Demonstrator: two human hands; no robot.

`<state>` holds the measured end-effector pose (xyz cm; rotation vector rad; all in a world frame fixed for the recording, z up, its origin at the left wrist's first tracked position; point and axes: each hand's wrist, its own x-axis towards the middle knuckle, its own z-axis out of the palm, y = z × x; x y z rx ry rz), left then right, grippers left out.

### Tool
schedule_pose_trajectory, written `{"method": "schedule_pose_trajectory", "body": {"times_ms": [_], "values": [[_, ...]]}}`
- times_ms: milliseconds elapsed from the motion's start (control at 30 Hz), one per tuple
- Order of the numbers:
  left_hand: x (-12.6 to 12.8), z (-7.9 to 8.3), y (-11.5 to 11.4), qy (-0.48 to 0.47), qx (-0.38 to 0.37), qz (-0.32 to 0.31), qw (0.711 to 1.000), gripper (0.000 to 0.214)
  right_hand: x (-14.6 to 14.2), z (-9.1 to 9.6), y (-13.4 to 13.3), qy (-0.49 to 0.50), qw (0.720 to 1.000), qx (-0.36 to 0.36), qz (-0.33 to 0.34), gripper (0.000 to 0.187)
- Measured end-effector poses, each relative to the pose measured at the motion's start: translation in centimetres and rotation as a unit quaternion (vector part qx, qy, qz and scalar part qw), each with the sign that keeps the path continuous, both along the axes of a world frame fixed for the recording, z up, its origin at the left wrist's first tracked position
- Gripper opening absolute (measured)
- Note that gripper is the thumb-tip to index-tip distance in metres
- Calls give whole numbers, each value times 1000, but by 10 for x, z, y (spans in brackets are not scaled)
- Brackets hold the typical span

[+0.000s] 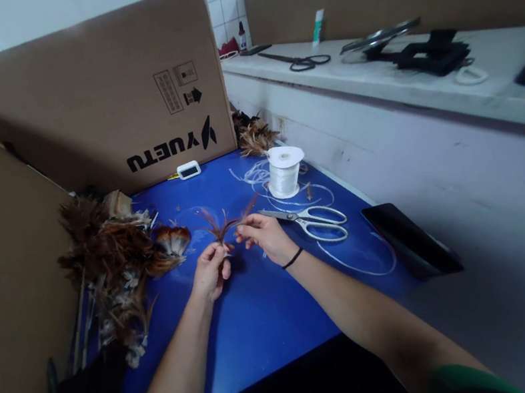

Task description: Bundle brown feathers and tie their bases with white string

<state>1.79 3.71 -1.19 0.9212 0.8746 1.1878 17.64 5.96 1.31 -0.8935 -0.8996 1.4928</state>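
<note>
One small spray of reddish-brown feathers (219,231) rises over the middle of the blue table (268,317), its base pinched between the left hand's (212,271) thumb and fingers, apparently so the tips can fan out freely. Just beside it, the right hand (265,235) has thumb and forefinger closed on a slim feather (247,207), perhaps to keep it apart from the others; whether it joins the spray at the base is hard to tell.

Next to the right hand lie scissors (304,219), grips pointing right, probably for an easy reach. Behind them a white spool (284,176) stands upright, likely so it will not roll, with pale cord (255,175) looped loosely around it. A feather heap (109,250) lies left of the hands, seemingly kept aside to leave working room. Farther out, a cardboard box (88,105) stands behind the table like a screen, its lettering upside down.
</note>
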Motion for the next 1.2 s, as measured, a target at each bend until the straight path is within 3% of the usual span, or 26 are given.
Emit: {"method": "schedule_pose_trajectory", "body": {"times_ms": [400,1200], "values": [[4,3,-4,88,17,-39,995,32,-10,0,-8,-69,994,79,9,3],[5,-3,-4,81,32,-52,995,29,-1,-4,-8,-194,967,158,53,8]]}}
